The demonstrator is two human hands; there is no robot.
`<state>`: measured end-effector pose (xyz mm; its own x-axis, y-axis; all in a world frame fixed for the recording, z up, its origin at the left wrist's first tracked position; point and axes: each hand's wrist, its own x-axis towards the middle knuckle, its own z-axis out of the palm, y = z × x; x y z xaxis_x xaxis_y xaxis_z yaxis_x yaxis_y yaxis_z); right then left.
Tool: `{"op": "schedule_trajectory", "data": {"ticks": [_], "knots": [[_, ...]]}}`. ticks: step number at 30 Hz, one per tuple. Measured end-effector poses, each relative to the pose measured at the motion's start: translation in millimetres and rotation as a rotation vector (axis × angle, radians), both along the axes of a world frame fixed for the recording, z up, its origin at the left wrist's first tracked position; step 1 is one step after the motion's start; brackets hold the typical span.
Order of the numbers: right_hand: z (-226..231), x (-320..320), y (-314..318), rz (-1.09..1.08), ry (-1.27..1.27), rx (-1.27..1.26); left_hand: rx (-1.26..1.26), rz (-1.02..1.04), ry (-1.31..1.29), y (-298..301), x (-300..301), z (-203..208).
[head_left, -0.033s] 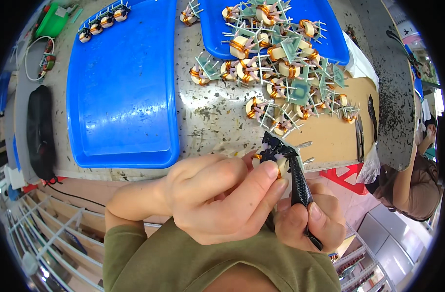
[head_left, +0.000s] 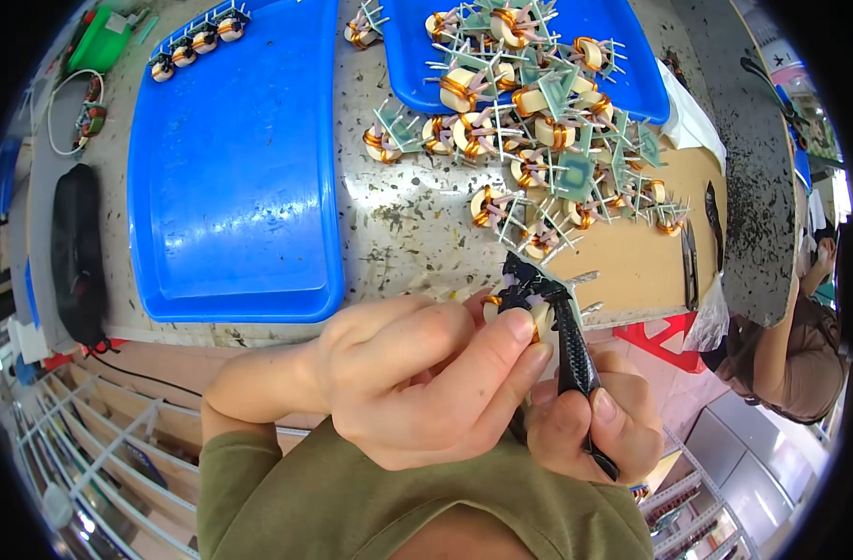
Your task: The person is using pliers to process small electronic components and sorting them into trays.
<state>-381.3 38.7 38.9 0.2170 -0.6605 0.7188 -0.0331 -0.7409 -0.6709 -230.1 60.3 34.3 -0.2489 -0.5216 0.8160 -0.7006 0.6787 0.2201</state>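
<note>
In the lower middle, the left hand [head_left: 417,373] pinches a small coil [head_left: 538,317]; the right hand [head_left: 594,420] grips black cutters [head_left: 566,341].

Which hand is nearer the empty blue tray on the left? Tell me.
Left. The left hand lies just below the empty blue tray's near edge, holding a toroid coil. The right hand sits farther right, gripping black cutters.

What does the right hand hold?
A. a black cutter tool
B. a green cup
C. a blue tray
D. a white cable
A: the right hand grips a black cutter tool, whose tip meets the coil held by the left hand.
</note>
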Motion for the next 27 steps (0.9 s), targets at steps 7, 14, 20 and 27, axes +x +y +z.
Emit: {"op": "schedule_trajectory", "data": {"ticks": [7,14,20,27], "knots": [[0,2,1,-0.01,-0.037,-0.01,0.003,-0.012,-0.009,-1,0,0],[2,2,3,-0.017,-0.042,0.048,-0.098,0.005,0.057,-6,0,0],[6,-1,-2,0.035,-0.031,0.099,-0.067,0.004,0.058,-5,1,0],[1,-10,-9,0.279,-0.319,0.173,0.025,0.011,0.075,0,5,1]]}}
